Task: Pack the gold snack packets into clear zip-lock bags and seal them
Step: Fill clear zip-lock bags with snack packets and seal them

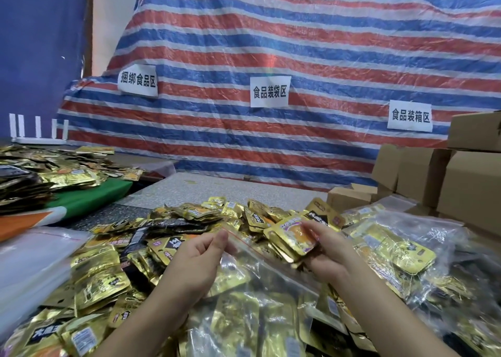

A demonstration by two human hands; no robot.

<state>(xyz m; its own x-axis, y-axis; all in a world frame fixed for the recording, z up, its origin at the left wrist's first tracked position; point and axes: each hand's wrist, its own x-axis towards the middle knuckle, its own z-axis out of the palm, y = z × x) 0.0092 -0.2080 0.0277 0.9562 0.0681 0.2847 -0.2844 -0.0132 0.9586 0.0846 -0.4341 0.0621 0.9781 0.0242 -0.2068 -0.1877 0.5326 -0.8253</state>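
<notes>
Gold snack packets [294,238], light, slick foil, best gripped flat as a stack: right hand [329,253] clasps a stack at the mouth of the limp zip-lock bag [252,283], left hand [199,259] pinching its red-lined rim, over the packet-heaped table [173,188].

Left hand [196,259] pinching the red-striped mouth of a clear zip-lock bag [252,289] at 6 o'clock, right hand [329,251] gripping a stack of gold packets [291,238] just beside the bag mouth, loose packets [108,270] heaped at 8 o'clock, cardboard boxes [461,177] at 3 o'clock

Both forearms are bare, with no sleeves, gloves, rings or watch on either hand [195,259].
</notes>
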